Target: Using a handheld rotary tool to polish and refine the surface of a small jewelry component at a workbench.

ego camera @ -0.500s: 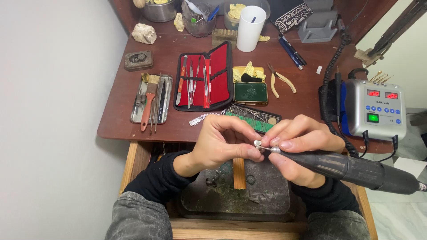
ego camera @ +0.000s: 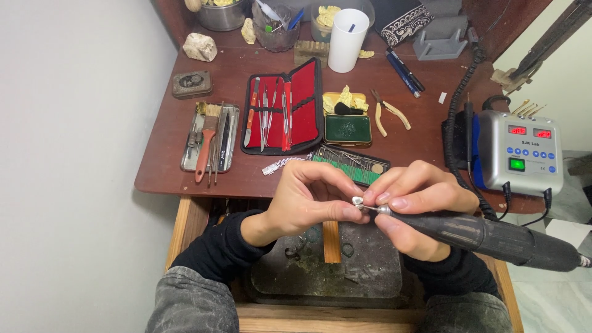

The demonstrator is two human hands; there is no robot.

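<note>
Silver piece [ego camera: 357,200] pinched in left hand [ego camera: 308,200] fingers; right hand [ego camera: 419,206] fingers gripping one black drill [ego camera: 493,237], past tabletop [ego camera: 166,172] front edge.

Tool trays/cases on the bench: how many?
3. A metal tray of brushes at the left; an open red-lined case of hand instruments at the centre; a flat bur box just beyond the hands. More could sit out of frame.

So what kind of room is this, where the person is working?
Probably a small craft workshop, maybe for jewellery or dental models. The hands hold a rotary handpiece against a tiny metal piece, its control box sits on the bench, and a red case of hand tools lies open.
</note>
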